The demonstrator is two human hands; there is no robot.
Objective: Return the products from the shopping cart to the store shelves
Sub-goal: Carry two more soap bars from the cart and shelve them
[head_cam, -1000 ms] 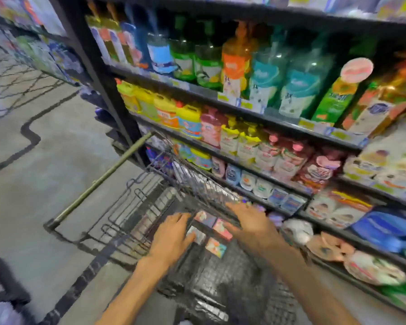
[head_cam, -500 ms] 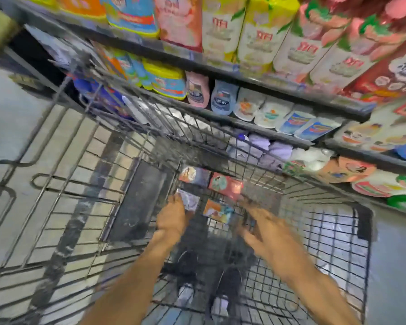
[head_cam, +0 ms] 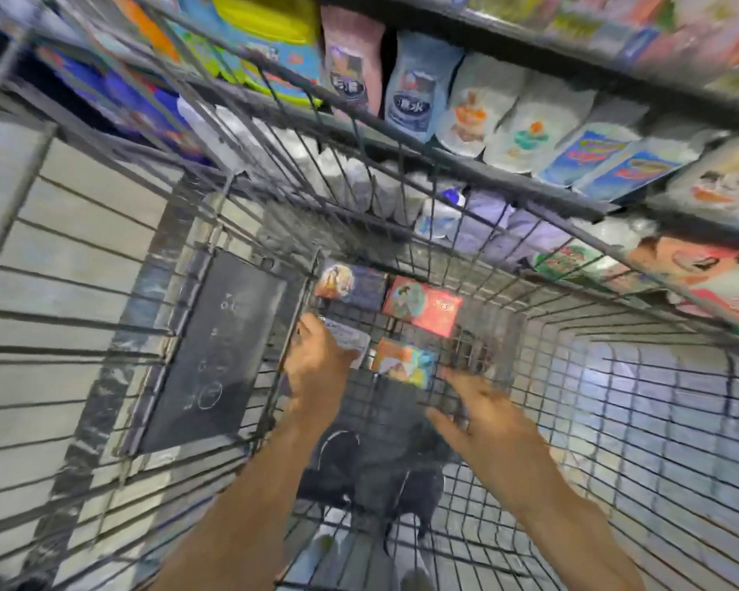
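Several small flat boxes lie at the far end of the wire shopping cart (head_cam: 615, 377): a dark blue box (head_cam: 353, 283), a red box (head_cam: 425, 307), an orange-and-teal box (head_cam: 406, 362) and a pale box (head_cam: 350, 337). My left hand (head_cam: 316, 368) is down in the cart, fingers curled around the near left end of the pale box. Blurred by motion, my right hand (head_cam: 483, 403) hovers just right of the orange-and-teal box with fingers spread and nothing in them.
Store shelves (head_cam: 530, 187) run along the cart's far and right side, packed with refill pouches and bottles. A dark flap panel (head_cam: 214, 351) hangs on the cart's left wall. Grey floor and my shoes (head_cam: 338, 458) show through the wire bottom.
The view has dropped from the shelves down into the cart. Both hands have gone deeper toward the boxes; the left stays on the pale box, the right has neared the orange-and-teal one.
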